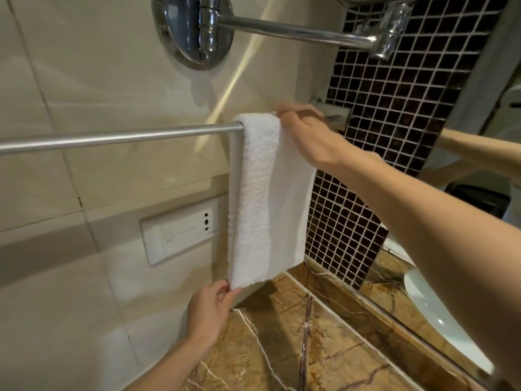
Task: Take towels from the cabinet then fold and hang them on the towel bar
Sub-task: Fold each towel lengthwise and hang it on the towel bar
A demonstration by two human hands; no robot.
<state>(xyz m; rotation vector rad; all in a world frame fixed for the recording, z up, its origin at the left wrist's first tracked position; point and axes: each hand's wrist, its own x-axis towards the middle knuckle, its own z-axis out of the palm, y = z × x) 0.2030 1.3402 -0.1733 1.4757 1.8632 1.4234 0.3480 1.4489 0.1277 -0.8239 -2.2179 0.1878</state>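
Two grips: both bare, both on the same towel [262, 193], one at its top and one at its bottom.
towel: white, folded into a long narrow strip, draped over the towel bar [112, 136] near the bar's right end and hanging straight down in front of the cream wall tiles [56, 80].
left grip [210, 306]: below the towel, thumb and fingers pinching its lower left corner; the rest of the bottom edge hangs free above the table [282, 348].
right grip [304, 131]: at the top right of the towel, fingers curled over the fold where it crosses the bar and clasping it there; the fingertips are blurred.
towel bar: a plain metal rod running in from the left edge to the towel.
table: brown veined marble, meeting the wall under the towel.
wall: a white socket plate [180, 230] sits just left of the towel's lower half; a chrome swivel arm [282, 32] on a round mount is above; dark mosaic tiles [380, 108] lie to the right.
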